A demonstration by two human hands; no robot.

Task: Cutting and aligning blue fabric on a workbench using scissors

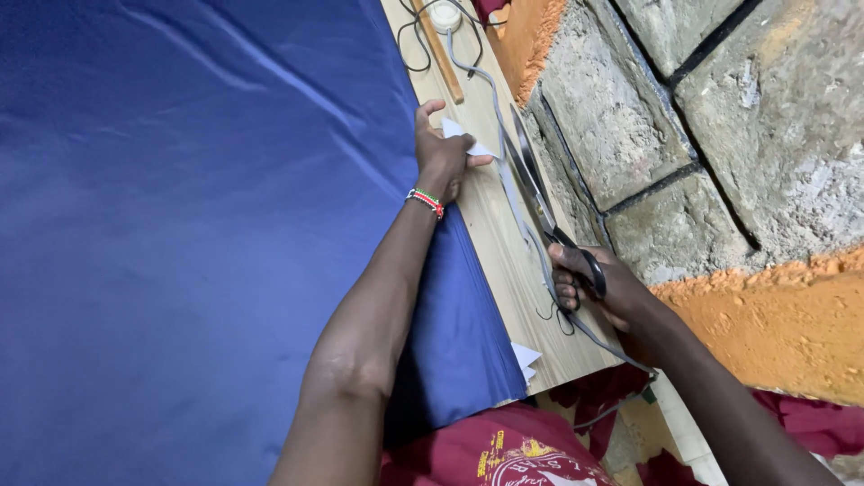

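Note:
My left hand [443,153] rests on the wooden table [504,252] at the edge of a large blue fabric [180,225] and pinches a small white piece, perhaps chalk or paper [461,133]. A beaded bracelet circles that wrist. My right hand [594,288] grips the black handles of long scissors [533,175], whose blades point away along the table's right edge, near the wall.
A rough stone block wall [702,117] with orange plaster runs close along the right. At the table's far end lie a wooden stick [441,54], a white round object [445,14] and thin black cords. A grey strap [517,207] trails along the table. White paper scraps [525,358] lie at the near edge.

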